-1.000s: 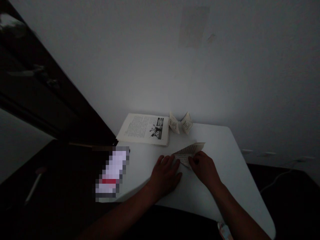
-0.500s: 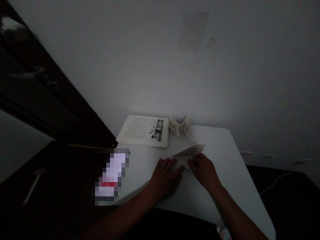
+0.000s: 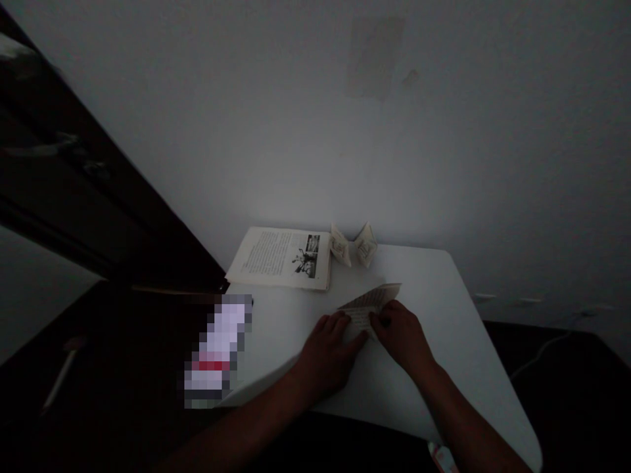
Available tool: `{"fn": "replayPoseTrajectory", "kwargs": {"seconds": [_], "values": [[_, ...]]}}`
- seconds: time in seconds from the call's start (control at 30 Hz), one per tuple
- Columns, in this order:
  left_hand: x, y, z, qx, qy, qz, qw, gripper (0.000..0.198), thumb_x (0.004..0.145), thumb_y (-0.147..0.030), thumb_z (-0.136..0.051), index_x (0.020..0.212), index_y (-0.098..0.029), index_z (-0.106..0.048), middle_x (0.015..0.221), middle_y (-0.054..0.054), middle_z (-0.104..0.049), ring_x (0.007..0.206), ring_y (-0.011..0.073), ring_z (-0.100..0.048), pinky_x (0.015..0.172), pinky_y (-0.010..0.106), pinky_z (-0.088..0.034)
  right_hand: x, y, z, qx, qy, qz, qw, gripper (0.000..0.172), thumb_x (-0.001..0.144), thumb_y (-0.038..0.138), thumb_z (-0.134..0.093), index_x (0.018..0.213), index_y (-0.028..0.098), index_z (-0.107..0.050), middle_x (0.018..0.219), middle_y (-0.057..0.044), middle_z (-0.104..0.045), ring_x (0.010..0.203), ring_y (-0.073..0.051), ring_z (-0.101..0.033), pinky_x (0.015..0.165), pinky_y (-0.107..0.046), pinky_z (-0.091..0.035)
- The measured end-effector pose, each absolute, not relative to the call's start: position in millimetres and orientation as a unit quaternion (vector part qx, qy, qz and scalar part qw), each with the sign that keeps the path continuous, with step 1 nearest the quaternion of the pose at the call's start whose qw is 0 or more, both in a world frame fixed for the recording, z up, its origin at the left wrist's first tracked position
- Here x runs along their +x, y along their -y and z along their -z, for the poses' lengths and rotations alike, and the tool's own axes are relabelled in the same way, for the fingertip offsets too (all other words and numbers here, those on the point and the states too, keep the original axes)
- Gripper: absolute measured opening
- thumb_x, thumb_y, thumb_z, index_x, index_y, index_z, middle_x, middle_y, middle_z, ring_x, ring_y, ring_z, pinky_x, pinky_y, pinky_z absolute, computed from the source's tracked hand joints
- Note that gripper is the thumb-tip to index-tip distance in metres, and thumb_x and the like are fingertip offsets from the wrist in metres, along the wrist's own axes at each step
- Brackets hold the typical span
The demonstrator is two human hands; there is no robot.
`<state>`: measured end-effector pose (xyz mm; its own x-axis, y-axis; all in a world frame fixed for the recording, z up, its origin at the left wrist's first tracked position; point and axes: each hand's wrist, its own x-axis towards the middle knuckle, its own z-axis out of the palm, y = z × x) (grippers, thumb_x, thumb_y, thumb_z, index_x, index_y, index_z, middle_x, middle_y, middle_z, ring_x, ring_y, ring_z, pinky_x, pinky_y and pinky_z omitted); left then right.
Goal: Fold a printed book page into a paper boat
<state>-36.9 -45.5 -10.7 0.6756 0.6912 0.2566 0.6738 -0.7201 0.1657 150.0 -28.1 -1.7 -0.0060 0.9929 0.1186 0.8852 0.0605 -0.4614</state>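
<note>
A folded sheet of printed paper point(image 3: 362, 318) lies on the white table between my two hands, with one pointed flap standing up at the back. My left hand point(image 3: 331, 348) presses on its left side, fingers and thumb apart and resting on the paper. On the other side, my right hand point(image 3: 403, 334) is closed, thumb and finger pinching the paper's right edge. Part of the sheet is hidden under the fingers. Behind it stand two pointed folded-paper shapes point(image 3: 365, 246), side by side and touching or nearly touching.
An open book point(image 3: 280, 259) with printed text and pictures lies at the table's back left. A blurred-out phone-like object point(image 3: 221, 348) is at the left edge of the white table point(image 3: 444, 289). The wall point(image 3: 296, 131) rises behind; a dark door point(image 3: 83, 171) is at left.
My left thumb has slid slightly to the right over the paper. My right hand keeps its pinch. The whole view has shifted a little.
</note>
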Motion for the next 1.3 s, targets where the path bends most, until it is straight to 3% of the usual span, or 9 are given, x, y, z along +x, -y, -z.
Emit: {"fn": "replayPoseTrajectory", "kwargs": {"seconds": [0.23, 0.5, 1.3], "values": [[-37.6, 48.1, 7.5, 0.907, -0.385, -0.164, 0.045, 0.042, 0.084, -0.034, -0.047, 0.127, -0.034, -0.044, 0.126, 0.011, -0.044, 0.12, 0.0288, -0.039, 0.095, 0.048, -0.033, 151.4, 29.7, 2.4, -0.672, 0.694, -0.118, 0.232, 0.029, 0.078, 0.037, -0.054, 0.056, 0.018, -0.056, 0.071, -0.003, -0.055, 0.063, -0.015, -0.056, 0.064, -0.028, -0.043], [-37.5, 46.0, 4.2, 0.897, -0.407, -0.157, 0.079, 0.048, 0.081, -0.04, -0.05, 0.123, -0.016, -0.045, 0.124, 0.013, -0.047, 0.117, 0.0274, -0.04, 0.098, 0.044, -0.032, 155.1, 34.8, -2.0, -0.661, 0.705, -0.132, 0.221, 0.023, 0.069, 0.04, -0.065, 0.064, 0.018, -0.061, 0.073, -0.004, -0.057, 0.068, -0.017, -0.058, 0.065, -0.029, -0.045], [-41.4, 44.9, 4.5, 0.888, -0.4, -0.21, 0.084, 0.045, 0.08, -0.042, -0.052, 0.12, -0.023, -0.051, 0.124, 0.011, -0.049, 0.117, 0.0283, -0.041, 0.095, 0.047, -0.03, 177.3, 55.5, -6.8, -0.637, 0.728, -0.155, 0.201, 0.019, 0.071, 0.035, -0.063, 0.08, 0.019, -0.063, 0.086, -0.005, -0.063, 0.082, -0.02, -0.059, 0.076, -0.031, -0.045]]}}
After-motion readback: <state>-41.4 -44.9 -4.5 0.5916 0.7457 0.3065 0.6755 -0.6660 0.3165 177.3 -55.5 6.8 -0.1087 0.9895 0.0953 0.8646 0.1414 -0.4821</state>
